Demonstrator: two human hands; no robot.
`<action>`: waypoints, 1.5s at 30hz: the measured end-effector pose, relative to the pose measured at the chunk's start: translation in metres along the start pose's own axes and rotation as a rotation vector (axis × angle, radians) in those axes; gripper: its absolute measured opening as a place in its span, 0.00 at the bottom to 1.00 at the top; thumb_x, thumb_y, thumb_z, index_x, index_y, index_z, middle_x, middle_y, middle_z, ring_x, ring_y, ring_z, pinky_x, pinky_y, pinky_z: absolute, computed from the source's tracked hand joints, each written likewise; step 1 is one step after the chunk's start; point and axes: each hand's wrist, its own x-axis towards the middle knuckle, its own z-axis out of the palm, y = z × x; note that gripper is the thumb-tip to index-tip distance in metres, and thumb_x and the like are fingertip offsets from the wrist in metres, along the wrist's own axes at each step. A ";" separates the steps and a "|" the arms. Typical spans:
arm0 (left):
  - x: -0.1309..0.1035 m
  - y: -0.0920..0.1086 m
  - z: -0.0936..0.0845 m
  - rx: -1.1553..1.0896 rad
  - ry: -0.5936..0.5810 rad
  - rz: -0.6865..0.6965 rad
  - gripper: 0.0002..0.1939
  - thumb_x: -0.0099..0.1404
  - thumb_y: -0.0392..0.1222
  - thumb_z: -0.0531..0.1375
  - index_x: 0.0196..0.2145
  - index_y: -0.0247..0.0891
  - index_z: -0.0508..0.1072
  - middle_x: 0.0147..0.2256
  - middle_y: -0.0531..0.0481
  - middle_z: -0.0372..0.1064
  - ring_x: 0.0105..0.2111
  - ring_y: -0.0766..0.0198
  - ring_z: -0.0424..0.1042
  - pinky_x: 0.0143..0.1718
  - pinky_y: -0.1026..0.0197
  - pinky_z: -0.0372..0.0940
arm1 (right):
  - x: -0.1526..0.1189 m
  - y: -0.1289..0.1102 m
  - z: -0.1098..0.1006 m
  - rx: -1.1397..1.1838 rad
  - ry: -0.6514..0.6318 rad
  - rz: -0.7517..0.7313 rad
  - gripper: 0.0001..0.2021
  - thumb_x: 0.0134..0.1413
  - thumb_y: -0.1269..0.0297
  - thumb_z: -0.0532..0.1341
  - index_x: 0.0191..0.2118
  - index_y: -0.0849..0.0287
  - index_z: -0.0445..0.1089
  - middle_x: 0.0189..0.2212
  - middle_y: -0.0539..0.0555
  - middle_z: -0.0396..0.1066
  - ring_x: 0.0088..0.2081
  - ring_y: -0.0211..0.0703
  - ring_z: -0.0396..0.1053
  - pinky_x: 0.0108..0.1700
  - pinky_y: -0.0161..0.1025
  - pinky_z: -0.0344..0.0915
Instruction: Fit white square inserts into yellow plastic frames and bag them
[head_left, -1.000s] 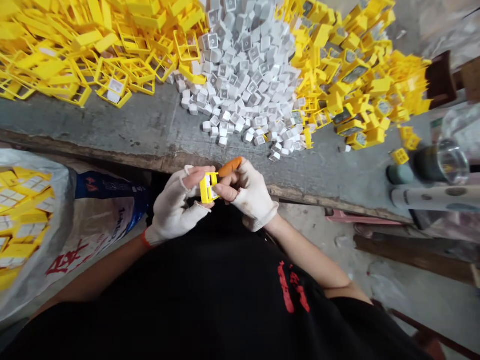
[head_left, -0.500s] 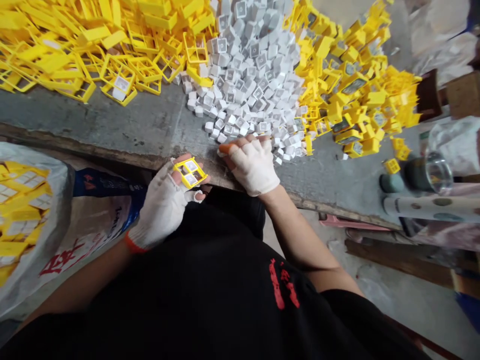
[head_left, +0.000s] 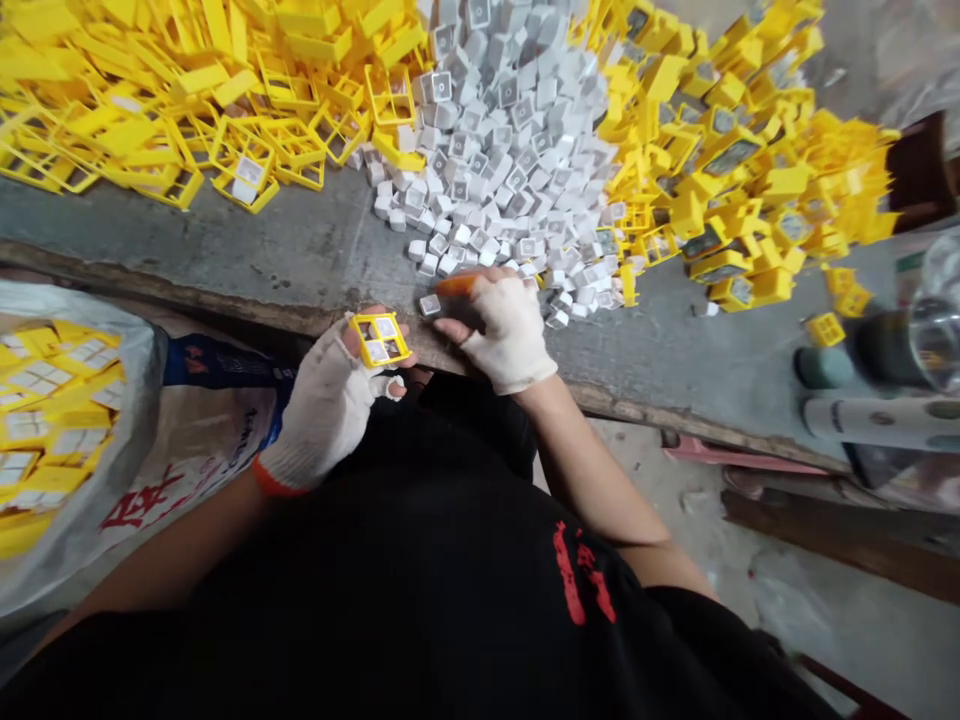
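Observation:
In my left hand (head_left: 321, 405), wearing a white fingerless glove, rests a small yellow four-part frame (head_left: 383, 340), gripped by thumb and fingers. White square caps sit in two diagonally opposite openings. My right hand (head_left: 511, 335), gloved likewise, is at the near edge of a heap of white caps (head_left: 517, 150). An orange cover (head_left: 459, 285) is on one finger; thumb and finger are apart, nothing visible between them. A single white cap (head_left: 430, 305) lies on the bench just left of that fingertip. My other right fingers are partly hidden.
Yellow frames (head_left: 150, 120) are heaped on the left of the grey bench (head_left: 315, 240). More yellow pieces (head_left: 720, 180) are piled at right. A sack (head_left: 142, 400) of filled yellow frames stands at lower left. A glass jar (head_left: 934, 340) is on the right.
The white cap now lies apart from the heap beside my right fingertip. My right thumb and finger have spread. The frame in my left hand has turned slightly, and the view has shifted.

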 end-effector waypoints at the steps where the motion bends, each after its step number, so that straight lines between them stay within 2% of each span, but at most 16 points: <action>1: 0.000 0.000 0.001 0.004 0.003 0.005 0.26 0.59 0.53 0.84 0.50 0.40 0.84 0.45 0.45 0.83 0.38 0.56 0.82 0.30 0.60 0.73 | 0.005 -0.003 0.002 0.010 -0.027 -0.020 0.16 0.77 0.54 0.64 0.62 0.50 0.83 0.61 0.61 0.83 0.62 0.67 0.74 0.64 0.64 0.70; 3: -0.001 0.001 0.003 0.027 0.018 0.004 0.26 0.59 0.52 0.83 0.49 0.40 0.83 0.45 0.45 0.83 0.37 0.56 0.81 0.30 0.61 0.72 | 0.009 -0.006 0.002 0.054 -0.050 -0.052 0.14 0.78 0.56 0.63 0.57 0.49 0.85 0.59 0.60 0.84 0.60 0.67 0.75 0.64 0.65 0.70; 5: -0.002 0.002 0.005 0.045 0.030 -0.012 0.27 0.57 0.52 0.84 0.49 0.40 0.83 0.45 0.45 0.84 0.36 0.57 0.81 0.30 0.61 0.72 | 0.004 -0.009 -0.003 0.125 -0.016 -0.089 0.14 0.79 0.54 0.62 0.54 0.49 0.86 0.55 0.59 0.86 0.57 0.65 0.76 0.64 0.64 0.71; 9: -0.002 0.001 0.010 0.059 -0.021 -0.056 0.28 0.56 0.52 0.86 0.49 0.41 0.84 0.47 0.44 0.85 0.38 0.56 0.82 0.30 0.62 0.72 | -0.026 -0.019 -0.021 0.269 0.122 -0.198 0.19 0.82 0.45 0.61 0.57 0.49 0.86 0.52 0.57 0.87 0.51 0.58 0.79 0.61 0.58 0.71; 12: -0.001 -0.003 0.014 0.075 -0.086 -0.124 0.27 0.57 0.51 0.86 0.50 0.42 0.86 0.50 0.43 0.85 0.41 0.55 0.82 0.32 0.62 0.74 | -0.048 -0.027 -0.025 0.284 0.161 -0.217 0.22 0.84 0.43 0.58 0.55 0.50 0.87 0.49 0.56 0.88 0.48 0.54 0.79 0.59 0.54 0.70; 16: 0.003 -0.013 0.021 0.095 -0.150 -0.269 0.27 0.55 0.50 0.88 0.49 0.40 0.88 0.48 0.44 0.86 0.39 0.57 0.81 0.31 0.63 0.76 | -0.072 -0.024 -0.024 0.208 0.139 -0.204 0.22 0.87 0.47 0.55 0.54 0.50 0.86 0.52 0.56 0.89 0.50 0.51 0.79 0.58 0.52 0.70; 19: 0.006 -0.020 0.028 0.080 -0.189 -0.326 0.27 0.55 0.51 0.88 0.48 0.39 0.88 0.45 0.46 0.86 0.37 0.58 0.82 0.30 0.64 0.76 | -0.091 -0.009 -0.034 0.174 0.103 -0.227 0.21 0.85 0.45 0.58 0.55 0.49 0.86 0.58 0.56 0.87 0.54 0.53 0.79 0.57 0.53 0.71; 21: 0.009 -0.022 0.034 0.071 -0.218 -0.344 0.25 0.58 0.50 0.86 0.47 0.40 0.87 0.45 0.45 0.86 0.38 0.57 0.83 0.30 0.64 0.76 | -0.100 0.008 -0.046 0.138 0.151 -0.163 0.20 0.84 0.45 0.59 0.59 0.48 0.85 0.61 0.57 0.85 0.57 0.54 0.80 0.58 0.54 0.72; 24: 0.012 -0.023 0.041 0.100 -0.216 -0.330 0.19 0.60 0.46 0.83 0.46 0.40 0.86 0.45 0.44 0.86 0.38 0.54 0.85 0.28 0.64 0.74 | -0.098 0.044 -0.061 -0.053 0.231 0.145 0.16 0.83 0.55 0.59 0.59 0.48 0.84 0.57 0.58 0.86 0.59 0.58 0.80 0.61 0.58 0.71; 26: 0.014 -0.023 0.046 0.141 -0.194 -0.326 0.17 0.62 0.43 0.81 0.46 0.38 0.85 0.45 0.43 0.85 0.38 0.54 0.84 0.27 0.64 0.73 | -0.085 0.065 -0.063 -0.196 0.156 0.309 0.12 0.79 0.58 0.63 0.56 0.50 0.84 0.52 0.60 0.86 0.58 0.62 0.79 0.63 0.61 0.69; 29: 0.015 -0.026 0.050 0.177 -0.163 -0.346 0.14 0.67 0.43 0.75 0.47 0.36 0.84 0.44 0.42 0.84 0.35 0.55 0.82 0.25 0.63 0.71 | -0.063 0.075 -0.060 -0.273 0.038 0.375 0.09 0.74 0.58 0.68 0.49 0.54 0.84 0.48 0.62 0.86 0.58 0.65 0.77 0.66 0.65 0.66; 31: 0.014 -0.029 0.051 0.184 -0.169 -0.358 0.14 0.68 0.44 0.73 0.49 0.36 0.84 0.43 0.41 0.83 0.33 0.56 0.80 0.24 0.63 0.69 | -0.057 0.065 -0.058 -0.199 0.074 0.367 0.09 0.74 0.57 0.68 0.44 0.55 0.83 0.44 0.61 0.86 0.54 0.63 0.78 0.65 0.64 0.66; 34: 0.013 -0.033 0.051 0.199 -0.234 -0.393 0.17 0.69 0.46 0.73 0.52 0.36 0.83 0.44 0.39 0.83 0.33 0.55 0.80 0.25 0.62 0.69 | -0.060 0.035 -0.061 0.131 0.152 0.285 0.16 0.76 0.48 0.67 0.40 0.53 0.81 0.35 0.54 0.81 0.43 0.54 0.77 0.56 0.55 0.70; 38: 0.012 -0.033 0.048 0.189 -0.311 -0.406 0.16 0.70 0.49 0.76 0.48 0.37 0.82 0.46 0.39 0.83 0.35 0.54 0.81 0.26 0.61 0.71 | -0.065 -0.003 -0.061 0.531 0.113 0.152 0.27 0.75 0.34 0.65 0.36 0.53 0.79 0.28 0.50 0.75 0.33 0.46 0.71 0.47 0.47 0.67; 41: 0.011 -0.031 0.043 0.177 -0.333 -0.406 0.17 0.67 0.50 0.79 0.44 0.38 0.82 0.41 0.42 0.82 0.35 0.56 0.80 0.27 0.62 0.73 | -0.063 -0.017 -0.052 0.533 0.069 0.138 0.28 0.77 0.34 0.64 0.36 0.53 0.78 0.27 0.49 0.74 0.32 0.44 0.70 0.47 0.46 0.66; 45: 0.009 -0.028 0.038 0.191 -0.316 -0.457 0.23 0.57 0.51 0.85 0.43 0.37 0.85 0.39 0.43 0.82 0.34 0.56 0.79 0.25 0.62 0.73 | -0.064 -0.026 -0.040 0.396 0.039 0.143 0.23 0.76 0.36 0.65 0.44 0.53 0.79 0.30 0.49 0.75 0.33 0.46 0.72 0.48 0.46 0.68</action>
